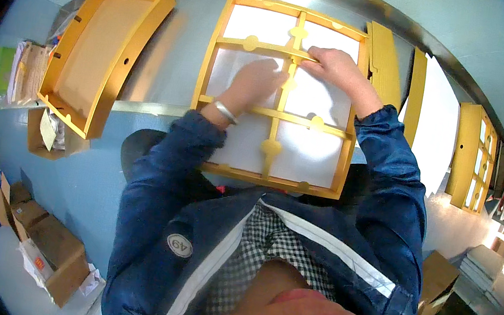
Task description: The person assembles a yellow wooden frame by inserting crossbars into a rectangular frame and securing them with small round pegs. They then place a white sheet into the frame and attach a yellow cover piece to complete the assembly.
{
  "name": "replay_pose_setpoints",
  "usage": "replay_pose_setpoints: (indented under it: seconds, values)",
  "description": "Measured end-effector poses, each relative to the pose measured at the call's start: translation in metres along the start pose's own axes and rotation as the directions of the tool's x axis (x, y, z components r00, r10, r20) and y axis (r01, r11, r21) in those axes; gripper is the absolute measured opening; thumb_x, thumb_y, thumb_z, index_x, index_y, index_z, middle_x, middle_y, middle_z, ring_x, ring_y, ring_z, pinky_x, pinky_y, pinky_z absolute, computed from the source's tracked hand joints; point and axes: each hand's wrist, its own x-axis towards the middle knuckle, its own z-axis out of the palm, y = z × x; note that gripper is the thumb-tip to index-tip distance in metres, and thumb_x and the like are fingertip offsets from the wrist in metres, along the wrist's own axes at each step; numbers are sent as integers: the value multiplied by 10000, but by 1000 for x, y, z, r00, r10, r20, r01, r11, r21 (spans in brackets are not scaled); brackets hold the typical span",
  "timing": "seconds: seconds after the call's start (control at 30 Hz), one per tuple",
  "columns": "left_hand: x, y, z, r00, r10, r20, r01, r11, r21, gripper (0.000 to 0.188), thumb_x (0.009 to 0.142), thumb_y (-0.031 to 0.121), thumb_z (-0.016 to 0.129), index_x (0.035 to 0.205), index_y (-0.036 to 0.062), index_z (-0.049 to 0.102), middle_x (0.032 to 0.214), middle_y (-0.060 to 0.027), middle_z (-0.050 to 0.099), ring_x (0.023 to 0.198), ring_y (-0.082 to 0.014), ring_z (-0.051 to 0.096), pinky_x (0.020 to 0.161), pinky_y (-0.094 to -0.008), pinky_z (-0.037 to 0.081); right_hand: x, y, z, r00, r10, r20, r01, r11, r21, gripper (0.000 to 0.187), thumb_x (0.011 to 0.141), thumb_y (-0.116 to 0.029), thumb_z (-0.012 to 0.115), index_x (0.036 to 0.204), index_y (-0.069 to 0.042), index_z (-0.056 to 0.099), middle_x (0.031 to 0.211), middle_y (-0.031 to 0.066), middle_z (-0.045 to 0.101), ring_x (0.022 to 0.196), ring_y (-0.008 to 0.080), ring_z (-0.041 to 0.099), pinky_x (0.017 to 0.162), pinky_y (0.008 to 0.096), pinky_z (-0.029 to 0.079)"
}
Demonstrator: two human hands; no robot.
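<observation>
In front of me stands a shallow yellow cardboard box (344, 162) with a white bottom, split into several compartments. Crossing yellow cardboard dividers with round tabs run through it. My right hand (333, 68) pinches the upper cross divider (265, 47) just right of where it meets the lengthwise divider (282, 98). Curled and smeared by motion, my left hand (256, 85) is over the left middle compartment. Its fingertips are close to the lengthwise divider, but I cannot tell whether they grip it.
An undivided yellow box (100, 32) lies tilted at the left. Flat yellow cardboard pieces (384, 60) and a white sheet (436, 117) lie to the right. Farther right stands another divided yellow box (468, 152). Brown cartons (56, 243) sit at the lower left.
</observation>
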Motion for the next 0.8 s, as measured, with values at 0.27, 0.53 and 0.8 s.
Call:
replay_pose_setpoints:
  seconds: [0.27, 0.53, 0.8]
  values:
    - [23, 46, 31, 957, -266, -114, 280, 950, 138, 353, 898, 352, 599, 941, 7, 658, 875, -216, 710, 799, -402, 693, 728, -494, 549, 13, 15, 2, 990, -131, 48, 122, 980, 154, 321, 984, -326, 542, 1122, -52, 638, 952, 209, 700, 913, 414, 667, 803, 524, 517]
    - [22, 47, 35, 930, -353, -105, 363, 926, 100, 311, 888, 315, 593, 943, 19, 671, 912, -215, 711, 848, -421, 683, 796, -512, 529, 7, 5, -3, 993, -42, 114, 27, 991, 128, 329, 1015, -296, 501, 1203, -54, 620, 1059, 208, 700, 1019, 360, 670, 874, 476, 514]
    - [20, 42, 38, 941, -294, -167, 309, 949, 67, 323, 883, 340, 621, 900, 19, 653, 865, -212, 703, 817, -406, 681, 755, -499, 531, 13, 11, -13, 960, -146, 239, 77, 958, 276, 378, 1021, -228, 448, 1328, -53, 583, 1184, 229, 681, 1101, 364, 649, 959, 460, 493]
